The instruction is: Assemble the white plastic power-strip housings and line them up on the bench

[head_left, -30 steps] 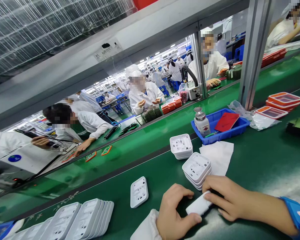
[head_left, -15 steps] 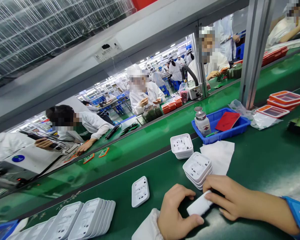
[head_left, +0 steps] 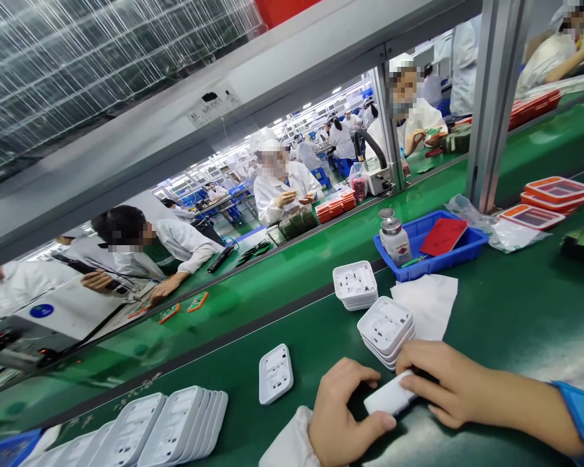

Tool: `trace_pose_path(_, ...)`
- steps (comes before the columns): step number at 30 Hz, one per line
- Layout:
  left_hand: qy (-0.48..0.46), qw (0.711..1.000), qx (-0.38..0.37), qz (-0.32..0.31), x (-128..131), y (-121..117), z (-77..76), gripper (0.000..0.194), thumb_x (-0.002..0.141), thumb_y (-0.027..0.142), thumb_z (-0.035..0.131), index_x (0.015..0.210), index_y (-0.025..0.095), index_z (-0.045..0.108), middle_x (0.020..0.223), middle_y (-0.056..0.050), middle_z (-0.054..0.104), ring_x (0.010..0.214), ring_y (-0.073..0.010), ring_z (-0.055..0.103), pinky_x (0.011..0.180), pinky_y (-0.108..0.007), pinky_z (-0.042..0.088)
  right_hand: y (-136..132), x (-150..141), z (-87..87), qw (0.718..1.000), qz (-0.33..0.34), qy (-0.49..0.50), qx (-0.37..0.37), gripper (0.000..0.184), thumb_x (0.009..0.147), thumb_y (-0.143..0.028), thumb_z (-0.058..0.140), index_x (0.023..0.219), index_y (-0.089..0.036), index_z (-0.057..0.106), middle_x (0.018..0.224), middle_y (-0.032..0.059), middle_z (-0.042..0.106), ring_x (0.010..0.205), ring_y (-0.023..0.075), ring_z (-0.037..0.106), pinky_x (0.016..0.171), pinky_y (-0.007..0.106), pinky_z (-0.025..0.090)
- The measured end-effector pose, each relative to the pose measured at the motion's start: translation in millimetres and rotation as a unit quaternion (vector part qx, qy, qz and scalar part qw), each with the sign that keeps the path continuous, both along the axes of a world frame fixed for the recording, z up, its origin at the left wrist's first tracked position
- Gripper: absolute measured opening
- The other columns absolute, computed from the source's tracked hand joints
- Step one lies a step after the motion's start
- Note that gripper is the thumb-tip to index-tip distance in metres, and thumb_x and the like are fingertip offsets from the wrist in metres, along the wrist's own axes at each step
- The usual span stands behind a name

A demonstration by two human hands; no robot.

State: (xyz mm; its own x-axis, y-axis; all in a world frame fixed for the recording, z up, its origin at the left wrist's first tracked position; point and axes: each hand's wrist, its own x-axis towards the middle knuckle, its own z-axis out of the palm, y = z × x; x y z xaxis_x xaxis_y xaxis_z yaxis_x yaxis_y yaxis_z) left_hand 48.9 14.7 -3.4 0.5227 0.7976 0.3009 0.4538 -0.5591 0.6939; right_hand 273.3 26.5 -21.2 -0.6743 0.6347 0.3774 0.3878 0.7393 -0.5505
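Note:
A small white plastic piece [head_left: 388,397], smooth face up, lies tilted between my hands just above the green surface. My left hand [head_left: 343,415] has its thumb pressed on the piece's near edge, with the other fingers curled round its far side. From the right, my right hand [head_left: 442,383] grips the other end between thumb and fingers, hiding part of it. Right behind my hands stands a short stack of white plastic housings [head_left: 385,324]. Another stack of white housings [head_left: 355,285] is farther back, and a single white housing [head_left: 276,374] lies left of my left hand.
Rows of leaning white housings [head_left: 175,421] fill the front left, beside a blue bin [head_left: 10,447]. Behind the stacks are a white paper [head_left: 431,301] and a blue tray [head_left: 448,256] with a pump bottle [head_left: 394,239]. A metal post [head_left: 499,104] rises at right. Co-workers sit across the belt.
My hands keep nearly the same hold on the white piece. The view has shifted slightly. On the far belt, the orange-edged circuit boards have moved a little to the left.

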Motion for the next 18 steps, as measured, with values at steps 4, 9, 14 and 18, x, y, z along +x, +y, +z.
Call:
trace_pose_path(4, 0.008, 1.0, 0.008, 0.015, -1.1, 0.7, -1.0, 0.041, 0.08, 0.057, 0.055, 0.089, 0.018, 0.065, 0.077, -0.006, 0.064, 0.071, -0.0185, 0.056, 0.065, -0.029, 0.041, -1.4, -0.1, 5.4, 0.998, -0.025, 0.021, -0.062, 0.011, 0.085, -0.019, 0.041, 0.086, -0.017, 0.052, 0.083, 0.0057, 0.059, 0.069, 0.0167, 0.05, 0.063, 0.026, 0.041)
trace_pose_path(9, 0.019, 0.998, 0.009, 0.051, -3.3, 2.4, -5.7, 0.03, 0.086, 0.044, 0.052, 0.08, 0.017, 0.063, 0.074, -0.005, 0.063, 0.07, -0.0168, 0.055, 0.064, -0.027, 0.04, -1.0, -0.5, 8.9, 0.994, -0.025, 0.013, -0.103, 0.012, 0.085, -0.023, 0.045, 0.091, -0.016, 0.054, 0.086, 0.0061, 0.059, 0.072, 0.0176, 0.051, 0.066, 0.028, 0.042)
trace_pose_path(14, 0.029, 0.998, 0.001, 0.063, -3.9, 1.9, -6.0, 0.028, 0.088, 0.041, 0.049, 0.081, 0.017, 0.062, 0.076, -0.005, 0.064, 0.071, -0.0161, 0.056, 0.064, -0.026, 0.041, -1.7, -0.6, 8.7, 0.987, -0.027, 0.034, -0.155, 0.022, 0.084, -0.028, 0.055, 0.103, -0.017, 0.056, 0.095, 0.0074, 0.059, 0.08, 0.0197, 0.054, 0.073, 0.03, 0.044)
trace_pose_path(18, 0.034, 0.996, -0.004, 0.079, -4.7, 1.2, -4.9, 0.024, 0.089, 0.038, 0.05, 0.084, 0.017, 0.062, 0.078, -0.005, 0.064, 0.071, -0.0156, 0.057, 0.065, -0.025, 0.042, -1.9, -1.2, 7.7, 0.988, -0.018, 0.031, -0.151, 0.037, 0.079, -0.023, 0.06, 0.115, -0.017, 0.053, 0.109, 0.01, 0.057, 0.094, 0.0233, 0.054, 0.083, 0.034, 0.044)
